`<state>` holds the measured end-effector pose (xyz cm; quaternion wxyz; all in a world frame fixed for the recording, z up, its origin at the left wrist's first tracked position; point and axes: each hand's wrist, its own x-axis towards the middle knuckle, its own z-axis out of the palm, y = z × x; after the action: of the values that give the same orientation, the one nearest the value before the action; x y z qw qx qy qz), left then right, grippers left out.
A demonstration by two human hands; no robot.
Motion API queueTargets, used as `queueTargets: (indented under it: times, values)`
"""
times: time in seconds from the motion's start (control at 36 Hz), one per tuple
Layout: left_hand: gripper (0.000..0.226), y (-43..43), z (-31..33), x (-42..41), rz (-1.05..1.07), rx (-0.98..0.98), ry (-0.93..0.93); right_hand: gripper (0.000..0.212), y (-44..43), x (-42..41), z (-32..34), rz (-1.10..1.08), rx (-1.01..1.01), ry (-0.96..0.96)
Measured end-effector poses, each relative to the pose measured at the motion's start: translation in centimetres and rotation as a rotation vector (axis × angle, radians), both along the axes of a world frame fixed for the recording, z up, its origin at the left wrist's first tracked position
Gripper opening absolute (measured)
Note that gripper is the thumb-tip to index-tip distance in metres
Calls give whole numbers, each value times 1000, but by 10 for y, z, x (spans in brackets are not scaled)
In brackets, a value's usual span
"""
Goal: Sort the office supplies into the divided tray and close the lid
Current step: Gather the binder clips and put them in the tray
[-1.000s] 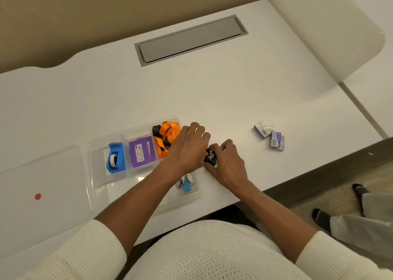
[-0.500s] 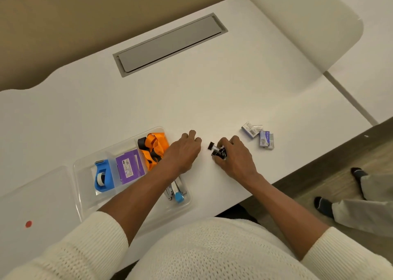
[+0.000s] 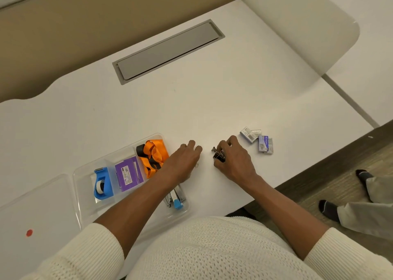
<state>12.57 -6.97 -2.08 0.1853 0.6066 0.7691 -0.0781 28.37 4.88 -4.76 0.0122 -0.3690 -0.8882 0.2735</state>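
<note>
The clear divided tray [image 3: 85,174] sits at the near left of the white desk. It holds a blue tape dispenser [image 3: 102,184], a purple box [image 3: 128,173], an orange and black lanyard [image 3: 152,156] and a stapler [image 3: 174,199]. My left hand [image 3: 184,161] rests flat on the desk just right of the tray, fingers apart and holding nothing. My right hand [image 3: 232,160] is closed around black binder clips [image 3: 218,154], which stick out at its fingertips. Small staple boxes [image 3: 257,139] lie on the desk to the right of that hand.
The clear tray lid [image 3: 34,211] with a red dot lies flat to the left of the tray. A grey cable hatch [image 3: 168,51] is set into the desk further back. The desk's front edge runs close behind my right wrist. Another person's socked feet [image 3: 344,194] are on the floor at right.
My two hands were together over the binder clips; the left hand has drawn back toward the tray and the right hand keeps the clips, shifted slightly right.
</note>
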Motion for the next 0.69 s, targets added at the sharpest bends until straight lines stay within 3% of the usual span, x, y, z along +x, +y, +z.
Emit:
queueTargets:
  times: [0.19, 0.36, 0.69]
  values:
    - [30, 1, -3, 2, -17, -30, -52, 25, 2, 0, 1, 8, 18, 14]
    - [28, 0, -6, 1, 38, -19, -85, 22, 3, 2, 2, 25, 82, 28]
    - [32, 2, 0, 9, 133, 63, -72, 22, 14, 6, 1, -138, -95, 158]
